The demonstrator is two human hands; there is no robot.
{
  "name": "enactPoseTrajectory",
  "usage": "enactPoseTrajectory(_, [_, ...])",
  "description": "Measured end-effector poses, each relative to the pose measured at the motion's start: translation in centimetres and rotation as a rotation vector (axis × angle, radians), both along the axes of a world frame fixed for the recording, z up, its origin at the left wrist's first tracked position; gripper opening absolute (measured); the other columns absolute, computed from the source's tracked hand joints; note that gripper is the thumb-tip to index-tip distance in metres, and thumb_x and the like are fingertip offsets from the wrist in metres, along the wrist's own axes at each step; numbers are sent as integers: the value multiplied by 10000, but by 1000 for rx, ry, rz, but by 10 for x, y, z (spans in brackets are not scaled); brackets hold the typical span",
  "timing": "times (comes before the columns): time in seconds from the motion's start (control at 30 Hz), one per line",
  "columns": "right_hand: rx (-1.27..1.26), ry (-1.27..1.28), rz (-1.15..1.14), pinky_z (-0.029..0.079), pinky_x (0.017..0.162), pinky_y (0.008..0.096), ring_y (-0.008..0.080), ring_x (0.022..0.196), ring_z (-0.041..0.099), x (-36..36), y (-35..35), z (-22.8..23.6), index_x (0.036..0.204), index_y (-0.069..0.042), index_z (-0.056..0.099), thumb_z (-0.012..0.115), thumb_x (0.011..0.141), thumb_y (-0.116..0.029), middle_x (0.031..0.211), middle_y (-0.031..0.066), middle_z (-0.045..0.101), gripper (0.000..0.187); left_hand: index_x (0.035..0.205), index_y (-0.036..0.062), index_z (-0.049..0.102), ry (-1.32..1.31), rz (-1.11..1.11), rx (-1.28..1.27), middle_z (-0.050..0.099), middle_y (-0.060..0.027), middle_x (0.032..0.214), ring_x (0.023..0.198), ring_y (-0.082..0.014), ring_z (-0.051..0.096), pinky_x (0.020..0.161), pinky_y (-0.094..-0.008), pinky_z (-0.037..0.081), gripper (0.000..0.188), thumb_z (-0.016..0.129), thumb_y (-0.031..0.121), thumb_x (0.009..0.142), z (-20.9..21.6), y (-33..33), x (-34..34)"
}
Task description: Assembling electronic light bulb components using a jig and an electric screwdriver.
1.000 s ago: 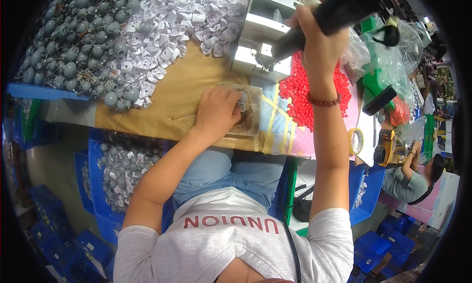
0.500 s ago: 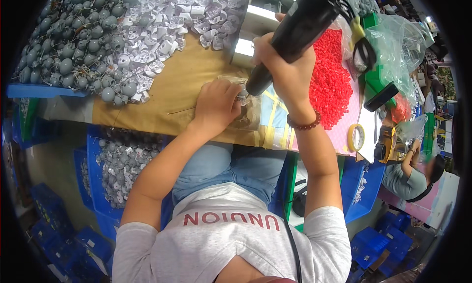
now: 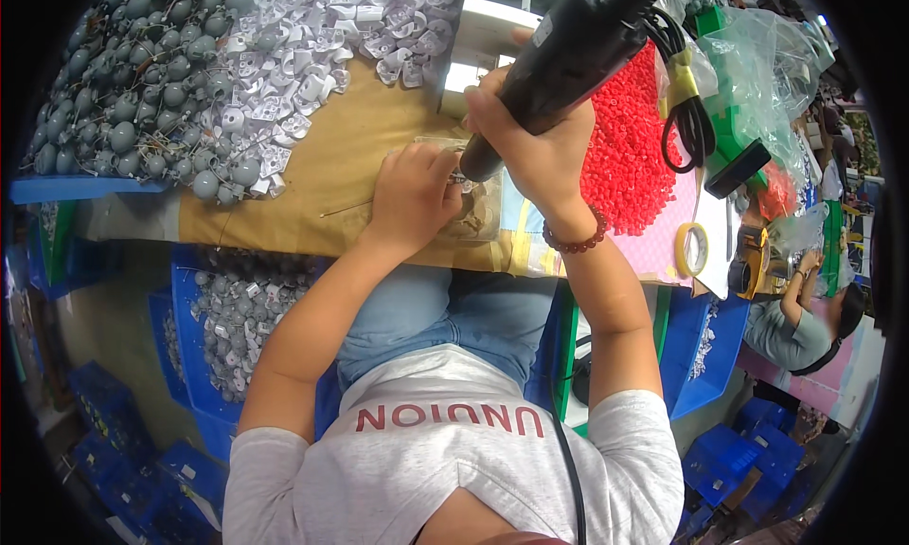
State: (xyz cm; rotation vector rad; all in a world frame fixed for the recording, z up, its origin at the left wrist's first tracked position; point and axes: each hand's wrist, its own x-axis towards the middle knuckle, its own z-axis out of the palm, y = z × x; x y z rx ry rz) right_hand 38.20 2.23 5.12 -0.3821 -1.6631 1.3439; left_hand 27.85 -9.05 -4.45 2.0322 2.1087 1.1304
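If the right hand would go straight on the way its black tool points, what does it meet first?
Most likely the clear block beside the left hand, reached by the tip of the tool. Whether the tip already touches it, this view does not show.

We are seeing a black cylindrical power tool (image 3: pixel 561 57) leaning over a flat translucent plate (image 3: pixel 487 221), its narrower end pointing down.

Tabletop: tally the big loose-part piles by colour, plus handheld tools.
Grey part pile: 1
White part pile: 1
Red part pile: 1
Black handheld tool: 1
Total: 4
Single pieces overlap too much to count.
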Motion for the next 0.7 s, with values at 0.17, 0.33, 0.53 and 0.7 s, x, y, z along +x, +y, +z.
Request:
enactPoseTrajectory(0.17, [56, -98, -45, 526, 641, 254, 119, 707, 639, 6, -7, -13, 1236, 53, 478, 708, 823, 75, 811, 48, 651, 472, 1023, 102, 573, -57, -59, 13, 563, -81, 928, 925, -300, 580, 771, -448, 443, 353, 717, 90, 701, 0, 3, -4])
enactPoseTrajectory(0.33, [26, -71, 7, 514, 635, 248, 102, 720, 617, 12, -15, -22, 1142, 12, 496, 704, 814, 76, 855, 46, 640, 393, 1007, 92, 561, -171, -99, -69, 566, -89, 923, 918, -316, 577, 775, -458, 438, 345, 719, 82, 701, 6, 3, -5])
enactPoseTrajectory(0.53, [73, -48, 13, 512, 634, 246, 90, 741, 613, 13, -20, -17, 1073, -1, 532, 717, 804, 56, 869, 39, 638, 332, 1003, 66, 563, -186, -131, -76, 572, -97, 915, 922, -327, 575, 773, -467, 445, 339, 711, 71, 698, 2, 5, -8])
enactPoseTrajectory(0.7, [40, -90, 38, 518, 653, 247, 87, 757, 619, 13, -20, -16, 1004, -7, 567, 706, 805, 51, 870, 32, 636, 249, 1016, 58, 572, -193, -122, -79, 577, -104, 916, 920, -332, 573, 770, -471, 453, 356, 710, 66, 689, 3, 6, -7])
